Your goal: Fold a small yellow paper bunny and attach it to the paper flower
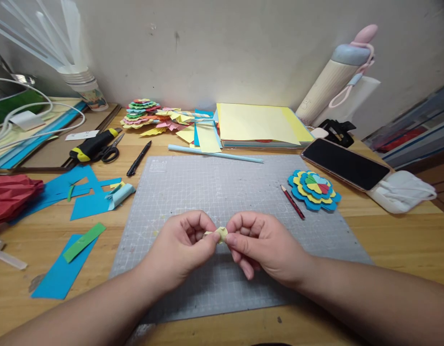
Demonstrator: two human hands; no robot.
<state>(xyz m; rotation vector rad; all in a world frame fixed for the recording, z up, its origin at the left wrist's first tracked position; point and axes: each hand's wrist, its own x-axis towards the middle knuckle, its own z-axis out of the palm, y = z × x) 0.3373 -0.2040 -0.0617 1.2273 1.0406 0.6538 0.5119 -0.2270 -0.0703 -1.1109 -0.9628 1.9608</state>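
Observation:
Between my two hands, over the middle of a grey cutting mat (pixel 193 187), is a small pale yellow paper piece (pixel 222 234), curved in shape. My left hand (pixel 188 240) pinches it between thumb and forefinger from the left. From the right, my right hand (pixel 260 242) pinches its other edge, with the lower fingers curled loosely below. The fingertips cover part of the paper. To the right on the mat lie a dark red pencil (pixel 293 202) and a layered paper flower (pixel 314 190) in blue and yellow with a multicoloured centre.
Blue paper scraps (pixel 59 266) and a green strip (pixel 85 242) lie at left, near scissors (pixel 110 153) and a black pen (pixel 139 158). Behind the mat are a rolled blue paper stick (pixel 215 154), a paper stack (pixel 258 125) and paper flowers (pixel 146 115). A phone (pixel 346 163) rests at right.

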